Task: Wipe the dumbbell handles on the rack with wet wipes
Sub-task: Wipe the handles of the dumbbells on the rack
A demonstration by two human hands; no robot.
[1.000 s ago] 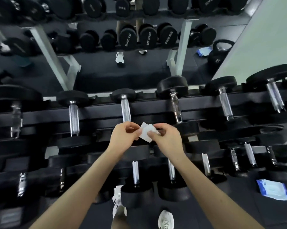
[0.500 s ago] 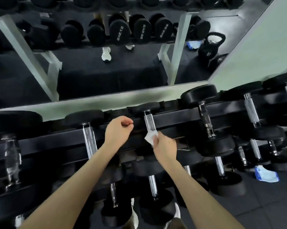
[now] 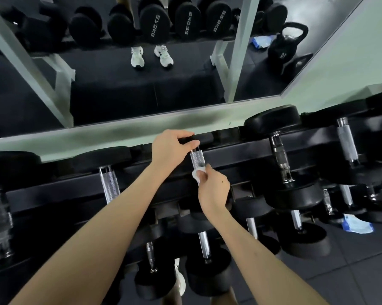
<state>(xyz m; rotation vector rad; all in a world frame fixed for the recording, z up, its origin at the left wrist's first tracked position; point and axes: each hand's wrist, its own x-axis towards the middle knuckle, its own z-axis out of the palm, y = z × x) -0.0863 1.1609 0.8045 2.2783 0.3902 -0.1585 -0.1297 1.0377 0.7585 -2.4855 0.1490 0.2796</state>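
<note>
On the rack's (image 3: 229, 154) top tier, from the head view: soft, limp wet wipe (image 3: 197, 175) pinched in right hand (image 3: 214, 189) fingers against the stiff, grippy knurled handle (image 3: 196, 158), left hand (image 3: 170, 149) fingers curled over the likely heavy far head (image 3: 205, 138) for steadying.

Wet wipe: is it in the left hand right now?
No, the right hand pinches the wet wipe against the dumbbell handle, while the left hand grips the dumbbell head.
</note>
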